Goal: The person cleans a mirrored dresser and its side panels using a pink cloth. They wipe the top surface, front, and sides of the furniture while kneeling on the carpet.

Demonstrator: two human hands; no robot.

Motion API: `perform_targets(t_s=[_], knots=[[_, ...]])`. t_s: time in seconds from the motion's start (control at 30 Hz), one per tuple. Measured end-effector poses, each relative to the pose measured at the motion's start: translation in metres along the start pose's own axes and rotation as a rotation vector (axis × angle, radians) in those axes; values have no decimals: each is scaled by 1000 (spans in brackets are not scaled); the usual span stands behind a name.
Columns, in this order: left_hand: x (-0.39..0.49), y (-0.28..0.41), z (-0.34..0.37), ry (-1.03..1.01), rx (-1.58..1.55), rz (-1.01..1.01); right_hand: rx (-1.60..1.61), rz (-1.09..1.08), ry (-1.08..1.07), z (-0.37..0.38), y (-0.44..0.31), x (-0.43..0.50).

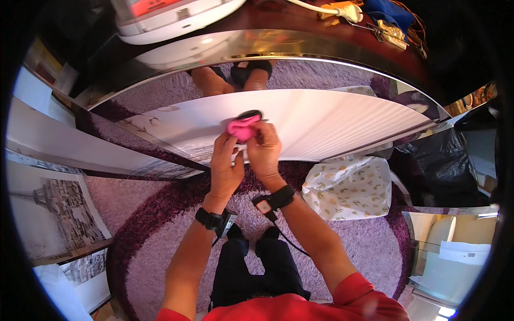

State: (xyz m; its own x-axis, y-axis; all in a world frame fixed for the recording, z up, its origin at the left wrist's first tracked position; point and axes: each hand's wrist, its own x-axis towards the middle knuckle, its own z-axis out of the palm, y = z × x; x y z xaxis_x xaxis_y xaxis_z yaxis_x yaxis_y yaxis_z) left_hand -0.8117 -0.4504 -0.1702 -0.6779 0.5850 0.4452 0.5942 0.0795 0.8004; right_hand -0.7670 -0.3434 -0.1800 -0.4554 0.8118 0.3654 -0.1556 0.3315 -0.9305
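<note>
In front of me is a small folded bundle of pink and black fabric (pixel 243 127), slightly blurred. My right hand (pixel 264 150) pinches its right side between thumb and fingers. The fingertips of my left hand (pixel 225 168) touch its lower left edge, with the thumb apart; whether they grip it I cannot tell. The bundle is over a broad white panel (pixel 321 120) that bears a faint printed picture at its left. Behind the panel, a glossy mirror-like strip (pixel 305 74) reflects my forearms and the rug.
A white appliance base (pixel 180 22) and a white plug (pixel 349 13) lie on the dark top beyond. A patterned white fabric bag (pixel 347 188) stands on the purple rug (pixel 160 257) at right, near black plastic (pixel 437 160). Printed panels (pixel 60 208) border the left.
</note>
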Motion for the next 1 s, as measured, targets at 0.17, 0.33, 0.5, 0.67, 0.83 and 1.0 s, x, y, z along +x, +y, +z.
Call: perform_targets(t_s=[0.17, 0.33, 0.5, 0.67, 0.83, 1.0], knots=[[4, 21, 39, -68, 110, 65, 145, 46, 131, -58, 38, 16], [-13, 30, 52, -107, 178, 55, 241, 131, 179, -71, 62, 15], [-9, 19, 72, -105, 288, 225, 219, 92, 156, -67, 70, 13], [-9, -19, 94, -25, 399, 382, 126, 85, 85, -62, 87, -3], [-17, -66, 105, 75, 456, 508, 60, 84, -18, -54, 111, -20], [-8, -81, 100, 136, 355, 612, 84, -132, -164, -59, 103, -15]])
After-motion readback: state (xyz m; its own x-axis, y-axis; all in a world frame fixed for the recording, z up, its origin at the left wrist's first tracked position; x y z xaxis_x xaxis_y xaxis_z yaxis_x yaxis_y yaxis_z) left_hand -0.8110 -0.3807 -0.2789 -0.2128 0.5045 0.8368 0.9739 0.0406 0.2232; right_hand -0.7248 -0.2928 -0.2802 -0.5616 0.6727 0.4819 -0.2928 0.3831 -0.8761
